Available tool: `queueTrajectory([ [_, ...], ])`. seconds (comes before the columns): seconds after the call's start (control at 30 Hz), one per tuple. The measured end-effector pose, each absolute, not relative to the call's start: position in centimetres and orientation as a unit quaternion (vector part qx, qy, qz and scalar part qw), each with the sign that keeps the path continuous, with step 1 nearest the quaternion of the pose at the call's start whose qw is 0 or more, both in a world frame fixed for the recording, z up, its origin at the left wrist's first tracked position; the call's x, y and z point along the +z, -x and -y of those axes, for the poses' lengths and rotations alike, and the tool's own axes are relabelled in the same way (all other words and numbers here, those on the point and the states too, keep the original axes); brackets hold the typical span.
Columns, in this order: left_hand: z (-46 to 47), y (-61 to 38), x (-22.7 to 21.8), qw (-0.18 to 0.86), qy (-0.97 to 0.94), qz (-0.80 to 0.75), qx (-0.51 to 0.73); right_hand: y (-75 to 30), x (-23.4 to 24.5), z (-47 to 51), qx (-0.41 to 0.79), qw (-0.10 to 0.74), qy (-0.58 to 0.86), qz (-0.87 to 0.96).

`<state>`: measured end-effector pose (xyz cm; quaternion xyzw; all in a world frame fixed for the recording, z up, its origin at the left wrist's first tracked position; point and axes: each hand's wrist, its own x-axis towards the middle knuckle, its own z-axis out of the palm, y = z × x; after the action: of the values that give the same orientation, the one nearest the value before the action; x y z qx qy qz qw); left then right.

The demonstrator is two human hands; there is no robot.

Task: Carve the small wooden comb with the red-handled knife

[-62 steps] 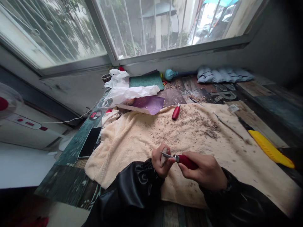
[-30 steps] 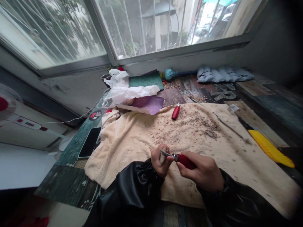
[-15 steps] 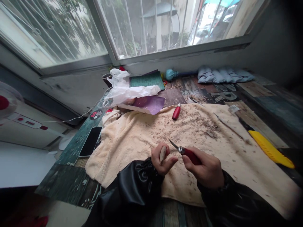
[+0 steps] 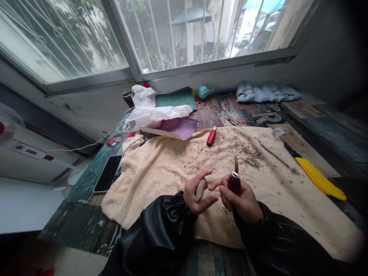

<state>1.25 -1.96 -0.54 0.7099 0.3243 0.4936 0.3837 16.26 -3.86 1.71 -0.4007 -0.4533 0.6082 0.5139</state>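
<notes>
In my left hand [image 4: 198,193] rests a small pale piece, perhaps wood [image 4: 201,190], cradled against the palm with thumb and index finger stretched out. My right hand [image 4: 243,197] is closed round the dark red handle of a carving knife [image 4: 235,183], its blade pointing up and away from me. The right index finger reaches towards the pale piece; whether it touches cannot be made out. Both hands are above a cream towel [image 4: 155,165] strewn with shavings [image 4: 238,147]. A second red-handled tool [image 4: 211,136] lies on the towel further back.
A yellow-handled tool [image 4: 320,178] and a thin rod-like tool [image 4: 276,155] lie on the right. On the left are a phone [image 4: 108,173] and a fan [image 4: 25,147]. A white plastic bag [image 4: 161,113], purple paper [image 4: 184,128] and a green mat [image 4: 176,100] stand towards the window.
The knife has swung from pointing left at the pale piece to pointing upward. My left fingers have spread, showing more of the piece, and my right index finger has extended towards it.
</notes>
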Motion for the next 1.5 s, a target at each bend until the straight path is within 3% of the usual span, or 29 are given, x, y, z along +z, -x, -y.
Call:
queueTrajectory([
  [0.33, 1.8, -1.2, -0.7, 0.388, -0.719, -0.323, 0.478, -16.5, 1.0, 3.1, 0.658, 0.531, 0.297, 0.444],
  [0.47, 1.8, -1.2, -0.5, 0.382, -0.728, -0.299, 0.485, -16.4, 1.0, 2.9, 0.636, 0.576, 0.292, 0.423],
  [0.57, 1.8, -1.2, -0.4, 0.393, -0.739, -0.303, 0.455, -16.4, 0.9, 2.9, 0.683, 0.523, 0.278, 0.427],
  [0.8, 1.7, -1.3, -0.6, 0.412, -0.723, -0.307, 0.462, -16.5, 0.9, 2.9, 0.674, 0.483, 0.290, 0.478],
  [0.97, 1.9, -1.4, -0.4, 0.428, -0.684, -0.326, 0.492, -16.6, 1.0, 3.2, 0.502, 0.543, 0.415, 0.530],
  [1.07, 2.1, -1.6, -0.5, 0.404, -0.666, -0.376, 0.501, -16.9, 1.1, 3.7, 0.367, 0.518, 0.483, 0.604],
  [1.17, 2.0, -1.7, -0.7, 0.387, -0.642, -0.429, 0.504, -17.0, 1.4, 4.0, 0.238, 0.462, 0.459, 0.721],
  [1.5, 1.9, -2.0, -0.7, 0.346, -0.638, -0.452, 0.518, -16.5, 1.8, 4.3, 0.140, 0.346, 0.450, 0.811],
])
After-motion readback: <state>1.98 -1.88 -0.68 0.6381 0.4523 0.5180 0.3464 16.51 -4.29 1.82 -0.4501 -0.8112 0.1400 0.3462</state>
